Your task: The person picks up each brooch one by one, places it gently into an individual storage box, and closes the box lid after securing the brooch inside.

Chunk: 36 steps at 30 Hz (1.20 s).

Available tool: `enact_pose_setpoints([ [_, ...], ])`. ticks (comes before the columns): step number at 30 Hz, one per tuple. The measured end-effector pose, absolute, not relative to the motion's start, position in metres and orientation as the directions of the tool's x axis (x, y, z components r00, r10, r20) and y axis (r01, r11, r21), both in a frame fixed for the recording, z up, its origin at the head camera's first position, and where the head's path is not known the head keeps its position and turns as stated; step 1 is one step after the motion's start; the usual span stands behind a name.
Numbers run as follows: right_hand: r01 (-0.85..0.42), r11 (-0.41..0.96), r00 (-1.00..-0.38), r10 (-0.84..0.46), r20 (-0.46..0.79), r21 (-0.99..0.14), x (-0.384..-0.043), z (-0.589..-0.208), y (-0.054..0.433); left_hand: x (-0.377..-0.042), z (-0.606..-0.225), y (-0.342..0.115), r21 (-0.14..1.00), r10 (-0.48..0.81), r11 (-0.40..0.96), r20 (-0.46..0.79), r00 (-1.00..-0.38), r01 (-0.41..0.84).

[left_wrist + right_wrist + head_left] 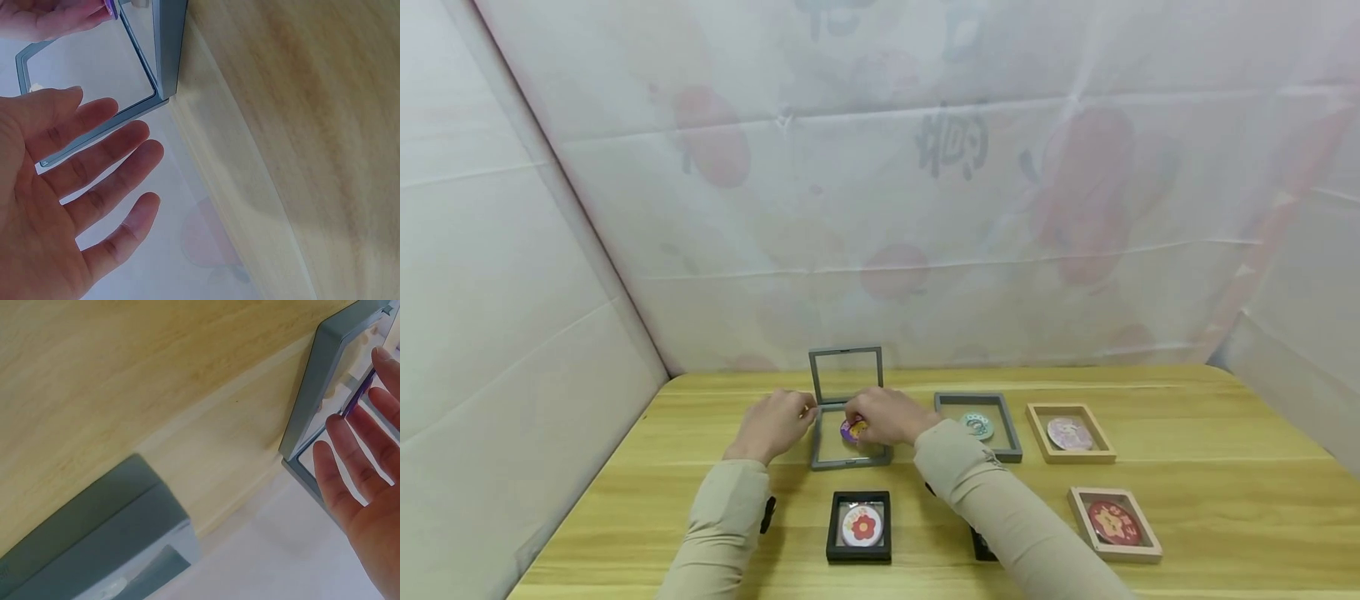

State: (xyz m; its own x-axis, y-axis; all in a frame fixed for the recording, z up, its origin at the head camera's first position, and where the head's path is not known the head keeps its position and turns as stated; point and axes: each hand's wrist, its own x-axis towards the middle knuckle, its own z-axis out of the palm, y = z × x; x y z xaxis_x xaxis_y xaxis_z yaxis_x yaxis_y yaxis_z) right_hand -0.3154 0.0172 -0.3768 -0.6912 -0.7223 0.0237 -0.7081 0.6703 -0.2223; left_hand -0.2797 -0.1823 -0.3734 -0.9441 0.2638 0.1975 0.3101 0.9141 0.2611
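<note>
A grey display frame (850,463) lies on the table with its clear-windowed lid (847,350) raised at the back. Over its base, my right hand (891,415) pinches a round purple badge (852,431) with a yellow figure on it. In the right wrist view the badge shows edge-on as a thin purple strip (357,397) at the fingertips. My left hand (773,425) is beside the frame's left edge near the hinge, holding nothing. Its fingers are spread and loosely bent in the left wrist view. The right hand hides part of the base.
To the right stand a grey frame (1013,442) with a green badge and a wooden frame (1105,457) with a pale purple one. Nearer are a black frame (859,560) with a flower badge and a pale frame (1127,553) with a red badge. My right sleeve partly covers another black frame (981,547).
</note>
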Motion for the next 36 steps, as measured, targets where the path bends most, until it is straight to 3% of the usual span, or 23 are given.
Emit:
enact_pose_setpoints([
  [13,-0.681,0.698,-0.718,-0.696,0.013,-0.223,-0.314,-0.381,0.014,-0.279,-0.377,-0.181,0.258,0.266,0.913,0.213,-0.940,0.317],
  [24,-0.706,0.688,-0.700,-0.714,0.021,-0.168,-0.315,-0.382,0.017,-0.279,-0.376,-0.180,0.268,0.256,0.913,0.208,-0.944,0.307],
  [36,-0.703,0.671,-0.701,-0.709,0.073,-0.235,-0.317,-0.376,0.041,-0.269,-0.381,-0.188,0.321,0.156,0.916,0.267,-0.951,0.240],
])
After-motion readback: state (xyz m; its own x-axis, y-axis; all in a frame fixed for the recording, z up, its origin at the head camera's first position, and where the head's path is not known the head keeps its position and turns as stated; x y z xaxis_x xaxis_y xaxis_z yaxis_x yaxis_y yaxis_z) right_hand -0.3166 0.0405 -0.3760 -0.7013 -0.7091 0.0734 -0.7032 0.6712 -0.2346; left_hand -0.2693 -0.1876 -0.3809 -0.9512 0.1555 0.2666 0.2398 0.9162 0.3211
